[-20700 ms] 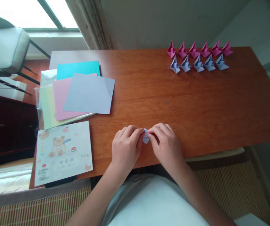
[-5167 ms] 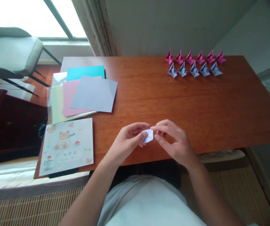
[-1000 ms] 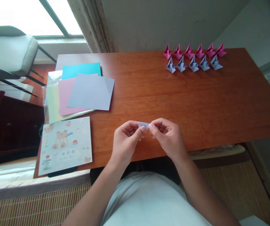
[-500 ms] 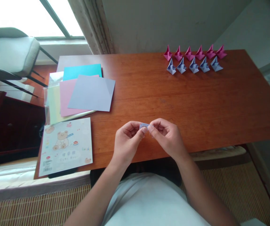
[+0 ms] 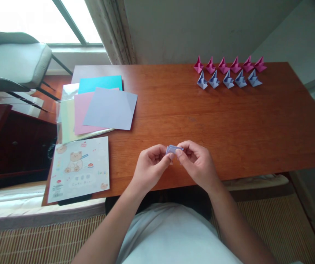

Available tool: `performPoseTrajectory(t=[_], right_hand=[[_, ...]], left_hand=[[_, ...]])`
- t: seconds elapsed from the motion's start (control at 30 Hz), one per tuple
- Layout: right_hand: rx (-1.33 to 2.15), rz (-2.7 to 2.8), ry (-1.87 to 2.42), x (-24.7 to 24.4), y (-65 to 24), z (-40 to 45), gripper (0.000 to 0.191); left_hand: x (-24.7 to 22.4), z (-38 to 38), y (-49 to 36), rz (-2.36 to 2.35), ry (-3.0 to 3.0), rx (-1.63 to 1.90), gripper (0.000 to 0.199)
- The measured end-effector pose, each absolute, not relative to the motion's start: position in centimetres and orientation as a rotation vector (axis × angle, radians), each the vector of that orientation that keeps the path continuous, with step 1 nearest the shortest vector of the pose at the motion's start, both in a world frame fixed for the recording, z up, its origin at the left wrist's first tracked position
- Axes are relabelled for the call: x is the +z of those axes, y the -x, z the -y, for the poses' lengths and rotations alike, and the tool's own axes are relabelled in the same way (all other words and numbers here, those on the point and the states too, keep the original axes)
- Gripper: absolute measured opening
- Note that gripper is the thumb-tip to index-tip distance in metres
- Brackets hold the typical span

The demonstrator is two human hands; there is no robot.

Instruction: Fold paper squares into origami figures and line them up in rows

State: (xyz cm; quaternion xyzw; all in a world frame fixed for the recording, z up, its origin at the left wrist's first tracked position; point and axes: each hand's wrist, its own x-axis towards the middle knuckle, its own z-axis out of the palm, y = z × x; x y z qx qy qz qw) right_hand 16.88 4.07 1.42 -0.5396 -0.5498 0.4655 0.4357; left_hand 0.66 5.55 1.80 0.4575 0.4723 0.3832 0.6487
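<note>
Over the front edge of the wooden table, a small folded piece of lavender paper [image 5: 171, 149] is pinched between both hands. My left hand [image 5: 152, 165] is closed on its left end, thumb in front. My right hand [image 5: 197, 161] grips the right end between thumb and fingers. Layered edges show along the top of the paper; its lower part is hidden by the thumbs. At the far right of the table stand several folded pink paper figures [image 5: 223, 66] in a row, with several folded lavender paper figures [image 5: 228, 80] in front of them.
Loose sheets lie on the table [image 5: 157, 110] at left: a lavender sheet [image 5: 110, 109] on top, a pink sheet [image 5: 82, 113], a turquoise sheet [image 5: 101, 83]. Nearer me is a packet with a bear print [image 5: 79, 168]. A chair [image 5: 14, 62] stands beyond the left edge.
Both hands still hold the folded paper, which now sits slightly tilted with more of it showing above the thumbs. The whole view has shifted slightly.
</note>
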Motion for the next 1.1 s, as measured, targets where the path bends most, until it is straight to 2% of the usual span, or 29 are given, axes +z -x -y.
performPoseTrajectory(t=[0.23,0.47,0.8,1.1], right_hand=[[1.209,1.56,1.336,2.4,-17.9,-4.1,0.011],[1.435,1.345,1.213,2.4,-17.4,-4.0,0.009],[1.329,1.131,1.274,2.4,-16.4,-4.0,0.018],[1.336,1.316,1.326,1.7,-17.2,-3.9,0.012]], left_hand=[[1.9,-5.5,0.0,-1.025,-1.151,0.828,0.032],[2.0,-5.3,0.7,-1.009,-1.383,0.834,0.027],[1.8,-5.1,-0.9,-0.995,-0.864,0.938,0.026],[1.9,-5.0,-0.6,-1.125,-1.004,0.968,0.031]])
